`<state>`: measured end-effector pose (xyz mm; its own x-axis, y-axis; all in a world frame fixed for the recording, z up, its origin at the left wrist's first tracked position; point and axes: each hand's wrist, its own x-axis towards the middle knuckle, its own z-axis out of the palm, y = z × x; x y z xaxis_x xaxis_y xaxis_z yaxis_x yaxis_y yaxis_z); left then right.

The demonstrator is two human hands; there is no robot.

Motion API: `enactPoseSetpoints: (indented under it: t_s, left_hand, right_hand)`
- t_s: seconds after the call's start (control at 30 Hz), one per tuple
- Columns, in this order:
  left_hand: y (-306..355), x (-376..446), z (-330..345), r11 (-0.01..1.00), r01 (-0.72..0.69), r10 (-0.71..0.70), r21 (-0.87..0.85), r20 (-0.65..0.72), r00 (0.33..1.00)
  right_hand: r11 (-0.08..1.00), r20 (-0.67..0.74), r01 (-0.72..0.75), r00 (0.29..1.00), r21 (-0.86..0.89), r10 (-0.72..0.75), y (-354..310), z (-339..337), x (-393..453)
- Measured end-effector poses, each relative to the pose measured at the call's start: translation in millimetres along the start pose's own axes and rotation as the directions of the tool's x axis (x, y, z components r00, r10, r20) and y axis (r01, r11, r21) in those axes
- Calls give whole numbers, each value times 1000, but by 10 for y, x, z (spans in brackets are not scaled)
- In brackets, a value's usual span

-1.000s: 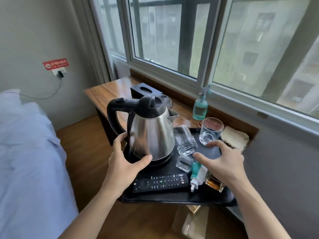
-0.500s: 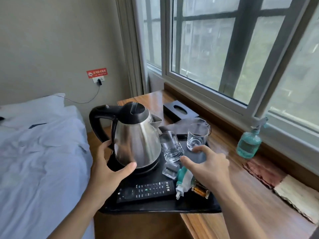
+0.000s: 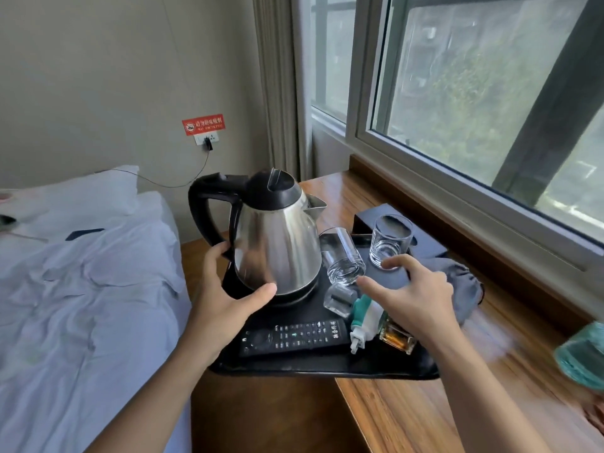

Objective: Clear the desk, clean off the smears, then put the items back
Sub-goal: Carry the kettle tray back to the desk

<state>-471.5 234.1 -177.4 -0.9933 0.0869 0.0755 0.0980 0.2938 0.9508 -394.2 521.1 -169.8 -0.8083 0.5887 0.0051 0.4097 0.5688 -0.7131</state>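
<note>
While you carry the tray (image 3: 320,371) over the counter's (image 3: 408,416) left edge, your left hand (image 3: 225,308) grips its side by the kettle (image 3: 277,243) and your right hand (image 3: 415,299) clasps the far side, fingers spread. This looks like the clearing step; next, keep it level, since one glass (image 3: 343,256) lies tipped.

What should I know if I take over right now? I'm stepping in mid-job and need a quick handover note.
Left hand: gripping the black tray's left side beside the kettle.
Right hand: on the tray's right side, fingers spread over the tray's things.
On the tray: kettle, upright glass, tipped glass, remote.
Done: things gathered on the tray.
Left: set it down, wipe the desk, put things back.
</note>
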Motion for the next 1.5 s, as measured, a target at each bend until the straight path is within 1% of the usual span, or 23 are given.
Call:
enactPoseSetpoints:
  t_s: [0.1,0.23,0.33,0.47,0.57,0.73,0.87,1.0,1.17,1.37,1.43,1.5]
  left_hand:
    - [-157,573,-89,1000,-25,25,-11,18,1000]
    - [-327,1401,-207,997,-73,75,-36,72,995]
    - [-393,2039,-281,994,-104,110,-44,150,983]
    - [-488,2890,-338,989,-149,144,0,241,960]
    - [-557,3488,-262,987,-159,144,23,310,940]
    - [-650,4306,109,981,-186,190,-51,418,888]
    - [-811,4948,446,975,-220,205,-22,466,861]
    - [-913,5480,797,983,-181,166,-21,515,841]
    - [-1048,5948,1334,986,-163,158,-45,587,794]
    - [-1214,6505,1933,987,-153,148,-58,713,686]
    - [-1221,6675,2102,983,-170,164,-69,750,641]
    - [-1223,6830,2235,982,-177,167,-72,775,610]
  right_hand:
    - [999,5,-17,1000,28,17,-199,312,324]
    - [998,-59,-49,997,34,51,-505,760,767]
    - [993,-110,-109,987,55,114,-746,1050,1083]
    - [979,-165,-186,966,83,198,-1024,1355,1423]
    - [969,-189,-227,952,94,241,-1181,1537,1666]
    - [948,-267,-307,910,81,317,-1241,1835,2204]
    - [927,-350,-367,860,81,371,-1202,2112,2713]
    - [899,-442,-429,791,92,423,-1155,2264,3189]
    - [840,-484,-536,714,86,505,-1041,2335,3623]
    - [777,-550,-618,611,117,569,-960,2435,3978]
    - [741,-570,-658,561,133,600,-981,2473,4071]
    - [714,-580,-684,524,151,624,-1003,2540,4152]
